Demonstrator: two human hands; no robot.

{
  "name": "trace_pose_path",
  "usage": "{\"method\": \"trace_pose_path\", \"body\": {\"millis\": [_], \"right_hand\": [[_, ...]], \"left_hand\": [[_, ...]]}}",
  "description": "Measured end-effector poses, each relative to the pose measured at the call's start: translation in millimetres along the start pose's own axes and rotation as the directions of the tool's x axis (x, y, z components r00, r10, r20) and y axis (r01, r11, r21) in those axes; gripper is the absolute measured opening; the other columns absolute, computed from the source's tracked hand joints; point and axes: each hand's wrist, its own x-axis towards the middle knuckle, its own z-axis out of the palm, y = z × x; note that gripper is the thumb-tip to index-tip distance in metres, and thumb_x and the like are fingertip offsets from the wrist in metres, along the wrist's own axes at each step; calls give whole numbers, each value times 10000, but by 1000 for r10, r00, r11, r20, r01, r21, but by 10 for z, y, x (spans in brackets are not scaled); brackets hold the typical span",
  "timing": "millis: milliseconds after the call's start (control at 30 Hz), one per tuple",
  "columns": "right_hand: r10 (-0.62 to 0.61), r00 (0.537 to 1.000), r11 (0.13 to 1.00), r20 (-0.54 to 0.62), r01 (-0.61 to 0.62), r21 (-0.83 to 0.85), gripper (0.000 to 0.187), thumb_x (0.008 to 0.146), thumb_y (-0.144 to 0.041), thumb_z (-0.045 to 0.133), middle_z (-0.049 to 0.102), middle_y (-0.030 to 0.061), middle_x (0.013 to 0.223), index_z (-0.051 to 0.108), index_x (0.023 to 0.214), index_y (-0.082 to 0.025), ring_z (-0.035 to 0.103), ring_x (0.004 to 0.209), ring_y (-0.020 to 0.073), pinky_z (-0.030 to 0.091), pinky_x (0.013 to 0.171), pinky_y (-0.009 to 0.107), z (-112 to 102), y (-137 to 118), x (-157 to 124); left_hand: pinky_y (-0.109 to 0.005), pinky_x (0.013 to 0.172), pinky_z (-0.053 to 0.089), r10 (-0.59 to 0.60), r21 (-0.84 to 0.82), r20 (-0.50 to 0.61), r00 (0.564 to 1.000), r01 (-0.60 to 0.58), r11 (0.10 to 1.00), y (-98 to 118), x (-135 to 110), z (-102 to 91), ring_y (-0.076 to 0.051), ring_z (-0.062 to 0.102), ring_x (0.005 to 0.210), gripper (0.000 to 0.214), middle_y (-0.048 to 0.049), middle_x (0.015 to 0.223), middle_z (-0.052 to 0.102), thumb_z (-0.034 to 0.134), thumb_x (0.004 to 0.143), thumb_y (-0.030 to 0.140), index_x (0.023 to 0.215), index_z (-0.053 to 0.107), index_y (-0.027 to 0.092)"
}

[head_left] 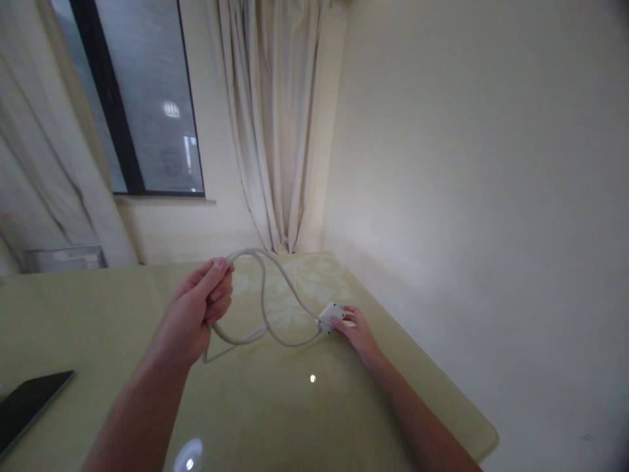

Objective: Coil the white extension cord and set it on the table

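A whitish cord (263, 295) hangs in loose loops between my two hands above the table. My left hand (209, 295) is closed around part of the loops, thumb on top. At the right, my right hand (358, 331) grips a small white block (330, 317) with dark spots near its corners, thumb on the near side and fingers behind. The cord runs into the block's left side. Whether the block is a power strip or an adapter, I cannot tell. The cord's lower loop dips close to the tabletop.
A glossy pale green table (275, 419) with a leafy pattern lies below my hands. At its left edge rests a flat dark tablet-like object (32, 406). The wall (472, 229) stands along the right side; a curtain (275, 131) and a window (152, 98) are behind.
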Motion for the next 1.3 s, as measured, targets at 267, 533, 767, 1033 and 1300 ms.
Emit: {"method": "trace_pose_path", "body": {"millis": [267,533,767,1033,1300], "right_hand": [[-256,944,825,208,325,-462,661,772,-564,816,743,116,1174,572,1269,-202,728,1071,294,568,989,477,-52,63,-69],[-612,704,512,360,700,-498,710,921,-601,714,598,205,1500,535,1476,-195,538,1434,350,383,1241,577,617,-420,-359],[-270,714,741,646,582,-334,633,898,-633,755,787,120,1075,623,1306,-167,752,969,248,579,918,406,1798,-839,-357],[-130,680,916,722,362,-176,580,904,-764,638,680,19,693,594,809,-194,657,607,137,532,625,271,1742,-882,-36],[-508,778,835,369,551,-12,502,981,-693,597,420,-60,630,544,809,-224,359,536,93,267,475,238,1644,-1274,-157]], "left_hand": [[-108,336,211,120,-21,9,993,-120,993,78,-83,31,-17,235,401,292,95,560,336,835,862,392,843,691,139],[-128,345,204,166,-135,39,985,-160,978,76,-136,86,-20,220,410,293,95,568,319,828,883,399,848,699,138],[-159,331,200,178,-238,25,984,-167,957,166,-114,-41,-32,125,424,250,99,585,278,772,932,367,858,698,140],[-180,353,169,220,-174,-86,972,-232,957,204,-15,-208,-45,124,452,138,73,626,295,665,998,242,895,712,165],[-168,368,166,216,109,-34,976,-212,971,80,-69,-24,-49,213,428,191,88,576,312,798,911,365,902,681,213]]}}
